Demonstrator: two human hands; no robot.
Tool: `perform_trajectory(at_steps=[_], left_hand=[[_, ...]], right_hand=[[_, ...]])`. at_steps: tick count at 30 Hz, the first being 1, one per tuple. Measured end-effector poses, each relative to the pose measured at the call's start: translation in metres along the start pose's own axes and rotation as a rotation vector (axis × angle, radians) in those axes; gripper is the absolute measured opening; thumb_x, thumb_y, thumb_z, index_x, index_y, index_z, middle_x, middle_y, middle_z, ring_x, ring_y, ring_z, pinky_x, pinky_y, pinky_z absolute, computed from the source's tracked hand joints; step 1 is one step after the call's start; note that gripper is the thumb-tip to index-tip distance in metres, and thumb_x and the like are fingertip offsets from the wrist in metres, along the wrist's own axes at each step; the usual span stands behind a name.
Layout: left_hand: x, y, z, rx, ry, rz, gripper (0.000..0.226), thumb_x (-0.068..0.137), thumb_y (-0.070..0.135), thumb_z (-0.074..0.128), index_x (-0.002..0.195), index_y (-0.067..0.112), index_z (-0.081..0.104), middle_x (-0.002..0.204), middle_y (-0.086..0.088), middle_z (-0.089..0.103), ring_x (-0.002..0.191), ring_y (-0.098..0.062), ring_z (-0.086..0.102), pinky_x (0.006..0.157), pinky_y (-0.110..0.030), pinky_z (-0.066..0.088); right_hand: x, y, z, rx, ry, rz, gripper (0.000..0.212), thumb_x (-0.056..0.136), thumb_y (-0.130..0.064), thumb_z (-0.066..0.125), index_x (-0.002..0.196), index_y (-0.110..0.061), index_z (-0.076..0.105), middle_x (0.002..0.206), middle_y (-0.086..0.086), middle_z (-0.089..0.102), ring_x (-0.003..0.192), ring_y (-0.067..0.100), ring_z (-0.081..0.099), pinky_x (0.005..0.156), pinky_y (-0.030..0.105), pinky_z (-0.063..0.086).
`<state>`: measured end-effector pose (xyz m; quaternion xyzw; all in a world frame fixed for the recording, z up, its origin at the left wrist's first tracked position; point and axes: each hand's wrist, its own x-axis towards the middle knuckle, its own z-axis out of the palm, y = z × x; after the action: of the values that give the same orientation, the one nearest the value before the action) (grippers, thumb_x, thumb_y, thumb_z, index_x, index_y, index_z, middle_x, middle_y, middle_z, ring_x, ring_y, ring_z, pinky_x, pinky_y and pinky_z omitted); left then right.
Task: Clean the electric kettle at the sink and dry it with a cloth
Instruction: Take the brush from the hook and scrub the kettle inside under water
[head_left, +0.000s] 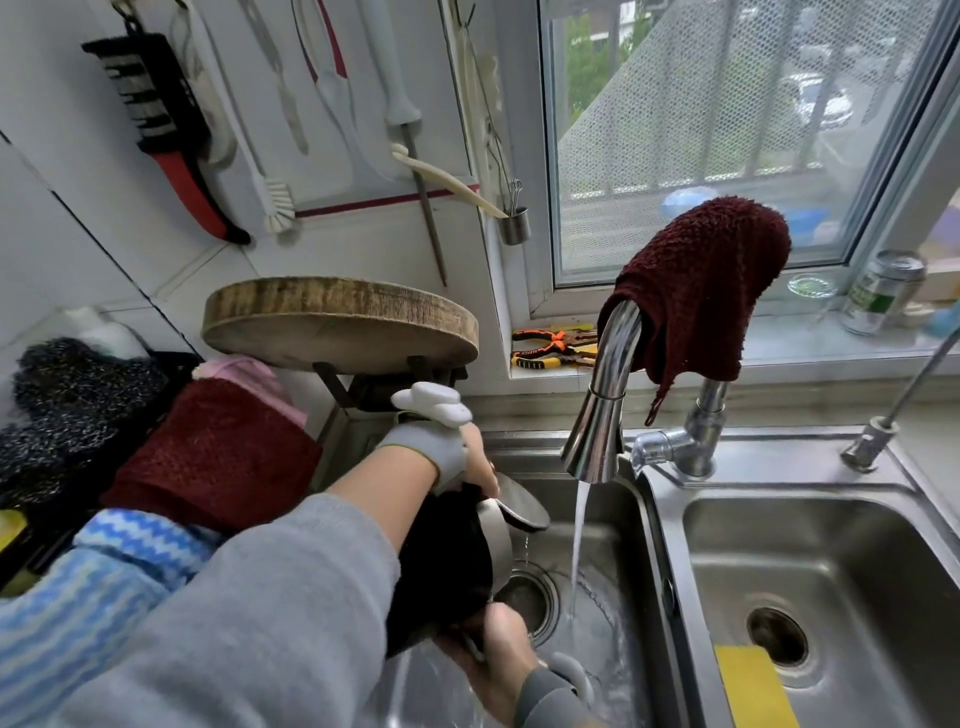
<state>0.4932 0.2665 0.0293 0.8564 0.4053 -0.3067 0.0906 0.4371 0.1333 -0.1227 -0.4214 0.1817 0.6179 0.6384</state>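
- Two steel basins make up the sink (670, 525), filling the lower right of the frame; water runs from the curved tap (602, 410) into the left basin, beside the drain (524, 597)
- lower left, a grey sleeve (270, 613) reaches in toward the left basin
- centre bottom, the kettle (457, 556), dark-bodied with a steel rim, is tipped over the left basin with its lid (519, 506) hanging open; a thin trickle falls from it
- upper centre-right, a dark red cloth (701, 291) is draped over the tap's arch
- centre left, a round wooden board (337, 327) stands on a rack by the tiled wall
- left hand (475, 462), wearing a grey wrist strap, grips the kettle's top, fingers curled round it
- right hand (498, 660), at the bottom edge, holds the kettle's lower end; fingers curled against it
- bottom right, a yellow sponge (753, 686) lies in the right basin
- orange-handled pliers (556, 348) lie on the window sill
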Motion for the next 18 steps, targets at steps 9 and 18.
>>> perform_trajectory(at_steps=[9, 18], left_hand=[[0.005, -0.048, 0.068, -0.473, 0.045, -0.156, 0.050, 0.098, 0.045, 0.035, 0.112, 0.007, 0.063, 0.119, -0.016, 0.059, 0.115, -0.031, 0.055, 0.089, -0.031, 0.039], [0.027, -0.018, 0.165, -0.971, 0.242, -0.219, 0.047, 0.082, 0.032, 0.041, 0.072, -0.010, 0.057, 0.097, -0.031, 0.064, 0.098, -0.043, 0.058, 0.070, -0.035, 0.037]], right_hand=[[0.008, -0.067, -0.059, -0.445, 0.210, -0.360, 0.042, 0.076, 0.023, 0.022, 0.073, -0.001, 0.057, 0.060, 0.008, 0.043, 0.055, 0.017, 0.043, 0.052, 0.026, 0.041], [-0.021, -0.121, -0.093, -0.800, 0.156, -0.556, 0.041, 0.089, 0.017, 0.032, 0.106, -0.013, 0.053, 0.095, 0.006, 0.058, 0.071, 0.022, 0.064, 0.045, 0.024, 0.053]])
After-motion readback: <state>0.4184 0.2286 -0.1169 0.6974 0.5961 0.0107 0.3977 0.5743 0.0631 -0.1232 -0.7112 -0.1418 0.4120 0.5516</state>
